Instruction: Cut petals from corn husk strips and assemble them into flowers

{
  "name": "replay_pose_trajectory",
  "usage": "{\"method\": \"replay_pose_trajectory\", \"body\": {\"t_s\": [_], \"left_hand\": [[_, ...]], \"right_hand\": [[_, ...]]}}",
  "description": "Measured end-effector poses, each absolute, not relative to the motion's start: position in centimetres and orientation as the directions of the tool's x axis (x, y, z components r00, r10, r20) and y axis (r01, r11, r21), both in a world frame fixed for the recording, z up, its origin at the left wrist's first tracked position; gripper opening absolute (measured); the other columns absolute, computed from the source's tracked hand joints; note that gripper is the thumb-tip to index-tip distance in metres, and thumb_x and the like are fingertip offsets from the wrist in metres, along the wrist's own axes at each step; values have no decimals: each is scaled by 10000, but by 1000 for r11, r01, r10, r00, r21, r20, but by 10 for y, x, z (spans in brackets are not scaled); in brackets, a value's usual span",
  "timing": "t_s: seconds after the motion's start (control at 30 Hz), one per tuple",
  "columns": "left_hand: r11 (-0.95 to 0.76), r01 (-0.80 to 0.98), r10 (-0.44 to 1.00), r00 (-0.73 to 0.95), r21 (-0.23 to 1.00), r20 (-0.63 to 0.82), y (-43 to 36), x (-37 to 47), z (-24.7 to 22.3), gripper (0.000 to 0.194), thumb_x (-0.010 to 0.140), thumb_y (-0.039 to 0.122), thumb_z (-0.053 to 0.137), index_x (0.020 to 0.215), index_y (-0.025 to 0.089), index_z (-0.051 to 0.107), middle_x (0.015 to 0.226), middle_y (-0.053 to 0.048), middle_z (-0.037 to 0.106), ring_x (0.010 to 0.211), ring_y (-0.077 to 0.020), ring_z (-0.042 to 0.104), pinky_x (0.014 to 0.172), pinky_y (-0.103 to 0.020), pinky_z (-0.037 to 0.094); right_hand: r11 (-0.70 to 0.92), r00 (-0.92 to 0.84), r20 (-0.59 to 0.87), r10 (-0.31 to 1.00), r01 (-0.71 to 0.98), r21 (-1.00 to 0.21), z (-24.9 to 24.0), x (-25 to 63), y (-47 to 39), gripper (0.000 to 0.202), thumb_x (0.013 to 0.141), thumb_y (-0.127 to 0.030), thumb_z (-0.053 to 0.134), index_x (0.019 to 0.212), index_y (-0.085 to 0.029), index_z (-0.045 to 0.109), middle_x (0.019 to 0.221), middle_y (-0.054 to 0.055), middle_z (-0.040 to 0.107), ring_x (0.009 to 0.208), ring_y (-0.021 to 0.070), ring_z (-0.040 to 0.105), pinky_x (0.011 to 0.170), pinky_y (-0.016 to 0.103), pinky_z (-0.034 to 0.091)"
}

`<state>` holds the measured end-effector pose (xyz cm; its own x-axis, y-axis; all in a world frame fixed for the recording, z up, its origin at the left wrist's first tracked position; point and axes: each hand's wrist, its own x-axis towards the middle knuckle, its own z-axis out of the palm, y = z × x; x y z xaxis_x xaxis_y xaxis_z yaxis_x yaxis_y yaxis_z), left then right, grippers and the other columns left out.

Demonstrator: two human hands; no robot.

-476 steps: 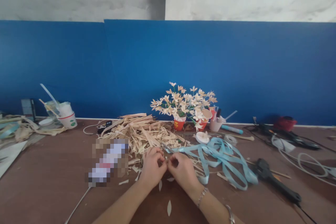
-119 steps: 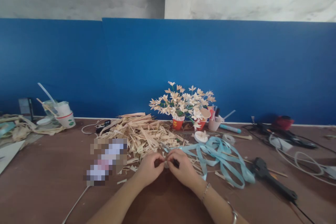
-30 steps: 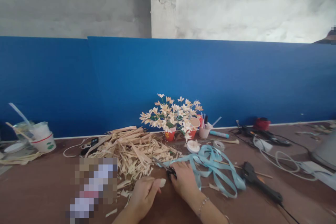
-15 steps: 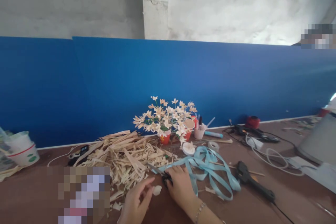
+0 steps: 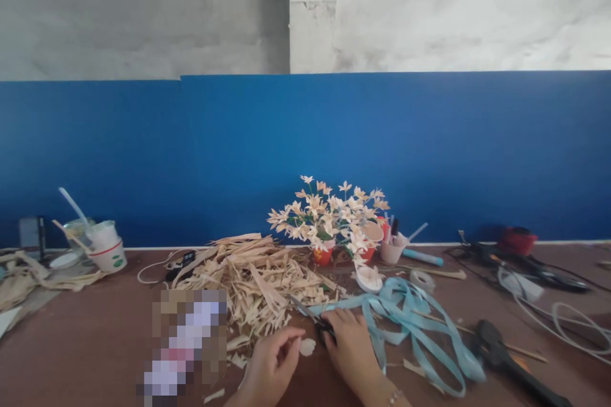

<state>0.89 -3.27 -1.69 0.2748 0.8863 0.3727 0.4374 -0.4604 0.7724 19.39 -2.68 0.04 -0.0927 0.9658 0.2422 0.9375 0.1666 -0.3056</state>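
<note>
My right hand (image 5: pixel 351 346) rests on the table, closed over the dark handles of a pair of scissors (image 5: pixel 308 313), whose blades point up and left beside the dried husk strips (image 5: pixel 262 276). Just left of it, my left hand (image 5: pixel 275 362) has its thumb and index finger brought together near a small pale petal-like piece (image 5: pixel 307 347). Whether the fingertips grip that piece is too small to make out. Pale flowers (image 5: pixel 329 210) stand in a red and white cup (image 5: pixel 323 253) behind the hands.
Light blue ribbon (image 5: pixel 405 318) lies loosely right of my right hand, with a black glue gun (image 5: pixel 506 356) farther right. Behind are a pen cup (image 5: pixel 392 249), a tape roll (image 5: pixel 422 280) and cables (image 5: pixel 529 305). At the left stands a white cup (image 5: pixel 111 256).
The camera view has turned left, so the objects appear farther right and more of the left table shows. Both hands keep nearly the same pose by the scissors and pale piece.
</note>
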Motion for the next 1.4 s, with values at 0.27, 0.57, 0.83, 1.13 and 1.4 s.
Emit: {"method": "replay_pose_trajectory", "body": {"t_s": [0.27,0.57,0.83,1.13,1.4], "left_hand": [[-490,459,871,282,741,401,-31,8,-18,219,845,272,462,953,231,649,797,-17,703,652,-117,629,611,-172,499],[-435,529,900,241,728,363,-26,9,-6,240,805,233,473,963,217,653,850,-39,714,759,-153,652,693,-214,509],[-329,701,944,234,633,231,-12,3,31,243,775,201,466,914,238,662,775,-3,701,640,-152,618,620,-238,452],[-244,962,920,189,124,344,116,-15,70,246,816,223,461,846,216,706,921,-81,648,983,-236,507,841,-333,350],[-84,987,930,29,136,366,162,18,47,226,782,238,495,827,172,707,1017,-131,615,1032,-285,435,839,-384,305]], "right_hand": [[185,-82,288,954,918,-351,-3,195,-26,244,765,-110,491,924,-251,612,946,5,636,918,187,534,782,294,290],[220,-96,320,943,898,-381,0,196,-26,319,793,-91,430,1014,-256,590,1016,20,621,875,183,548,793,293,322],[109,-23,222,975,916,-386,14,199,-20,321,722,-33,445,937,-216,597,972,40,629,902,176,575,785,251,352],[82,-26,189,982,952,-296,9,186,-16,306,737,-65,439,979,-180,587,1029,93,595,929,219,570,752,278,404],[89,-2,233,972,928,-362,-6,186,-20,318,747,-68,430,980,-211,590,1043,74,585,949,210,547,796,279,394]]}}
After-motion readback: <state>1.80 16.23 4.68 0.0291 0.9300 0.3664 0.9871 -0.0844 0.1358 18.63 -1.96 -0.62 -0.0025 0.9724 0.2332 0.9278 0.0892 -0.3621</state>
